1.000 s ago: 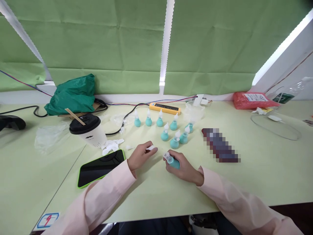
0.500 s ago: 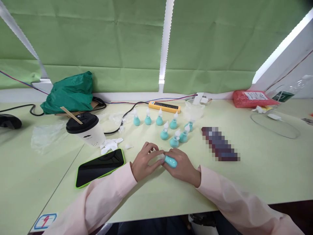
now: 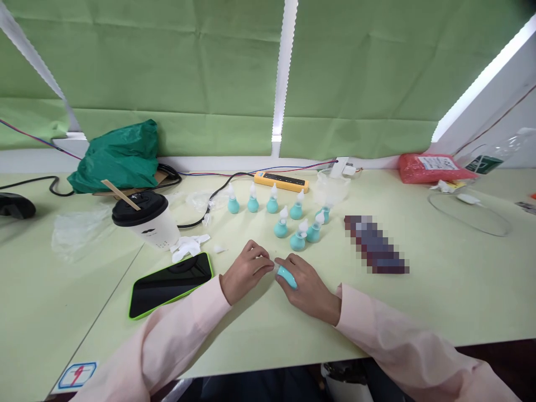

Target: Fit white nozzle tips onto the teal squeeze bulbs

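Note:
My right hand is wrapped round a turquoise squeeze bulb, which lies tilted with its clear neck towards the left. My left hand is pinched closed right at that neck; anything small between its fingertips is hidden. Beyond my hands stand several finished-looking nasal aspirators, turquoise bulbs with pointed white tips, the closest being one aspirator. A loose white tip lies on the table to the left of them.
On the left are a black phone with a green edge, crumpled tissue, a lidded paper cup and a green bag. Behind the bulbs sits a yellow power strip. To the right lie a blurred-out object and a red package.
My left hand has drawn slightly left, its fingers closing together at the bulb's neck. The bulb has tilted more steeply in my right hand, which covers more of it.

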A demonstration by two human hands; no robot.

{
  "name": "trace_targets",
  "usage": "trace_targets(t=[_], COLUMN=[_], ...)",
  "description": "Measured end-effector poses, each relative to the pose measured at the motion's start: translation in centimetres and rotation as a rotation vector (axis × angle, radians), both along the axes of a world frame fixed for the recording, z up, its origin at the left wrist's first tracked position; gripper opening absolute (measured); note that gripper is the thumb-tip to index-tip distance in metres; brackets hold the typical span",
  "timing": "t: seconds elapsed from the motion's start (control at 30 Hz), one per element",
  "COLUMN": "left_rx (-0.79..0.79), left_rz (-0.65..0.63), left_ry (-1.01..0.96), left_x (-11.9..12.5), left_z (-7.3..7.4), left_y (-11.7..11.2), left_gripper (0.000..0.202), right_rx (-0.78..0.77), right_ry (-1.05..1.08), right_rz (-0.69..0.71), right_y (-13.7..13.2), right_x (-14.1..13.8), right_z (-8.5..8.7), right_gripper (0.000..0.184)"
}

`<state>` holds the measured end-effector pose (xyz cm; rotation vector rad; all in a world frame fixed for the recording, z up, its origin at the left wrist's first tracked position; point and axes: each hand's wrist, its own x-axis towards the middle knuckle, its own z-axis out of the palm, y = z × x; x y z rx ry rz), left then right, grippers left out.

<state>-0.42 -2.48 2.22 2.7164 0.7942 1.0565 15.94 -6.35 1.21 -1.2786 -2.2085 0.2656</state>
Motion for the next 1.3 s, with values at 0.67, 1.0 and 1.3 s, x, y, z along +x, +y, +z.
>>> trace_targets(t=[0.67, 1.0, 1.3], left_rx=[-0.12, -0.215, -0.591], left_rz=[0.172, 0.194, -0.028], left_ry=[0.19, -0.067, -0.069], left_x=[-1.5, -0.9, 0.6], left_z=[-1.2, -0.2, 0.2], left_y=[1.4, -0.1, -2.2], left_gripper=[0.016, 0.02, 0.035], right_rx=[-0.483, -0.266, -0.46], right_ry=[0.6, 0.264, 0.307], right_rz=[0.052, -0.005, 0.294], right_y=[0.6, 0.5, -0.8], right_x=[0.3, 0.2, -0.7], right_z=[1.1, 1.2, 2.1], right_gripper=[0.021, 0.009, 0.007])
